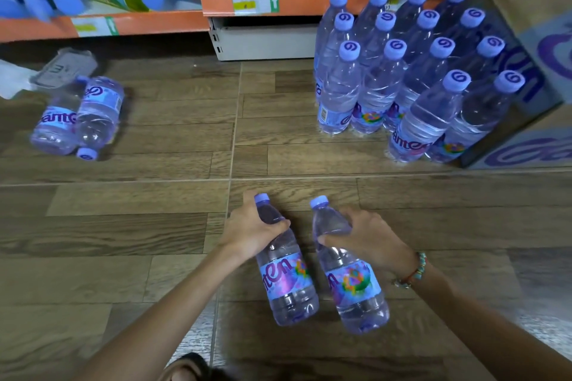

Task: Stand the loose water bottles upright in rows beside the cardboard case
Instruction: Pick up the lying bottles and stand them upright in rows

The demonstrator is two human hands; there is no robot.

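Observation:
My left hand (250, 230) grips the shoulder of one clear water bottle (288, 281) with a purple cap and label. My right hand (368, 240) grips the shoulder of a second bottle (353, 284) beside it. Both bottles point caps away from me over the wood-look floor, low in the middle of the view. At the upper right, several bottles (402, 71) stand upright in rows against the cardboard case (532, 49). Two more loose bottles (80, 117) lie on their sides at the left.
An orange-edged shelf (192, 18) runs along the back, piled with bottles and packets. A grey plastic lid (68, 66) and white paper lie by the loose bottles at the left. Bare floor (185, 139) stretches between the two groups.

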